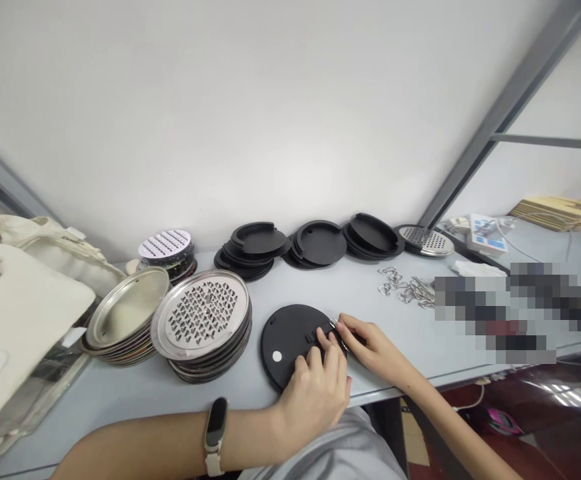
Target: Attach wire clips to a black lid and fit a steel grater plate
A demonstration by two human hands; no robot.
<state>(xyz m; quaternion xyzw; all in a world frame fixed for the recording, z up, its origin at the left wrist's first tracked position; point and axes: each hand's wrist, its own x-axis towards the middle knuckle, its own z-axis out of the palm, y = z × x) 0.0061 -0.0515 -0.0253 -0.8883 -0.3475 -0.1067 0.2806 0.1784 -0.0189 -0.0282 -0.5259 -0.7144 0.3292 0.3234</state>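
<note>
A round black disc [290, 333] with a white dot lies on the table in front of me. My left hand [316, 380] rests on its right part, fingers bent and fingertips pressing near a small raised black piece. At the disc's right edge, my right hand [365, 343] pinches a small shiny metal piece [333, 323] between thumb and finger. Several loose metal hooks [410, 288] lie on the table beyond my right hand.
To the left stand a stack of metal grater discs [203, 317] and a stack of round plates [130, 310]. Black lids [320, 243] are piled along the wall. A white bag [25, 307] is at far left, wooden boards [550, 213] at far right.
</note>
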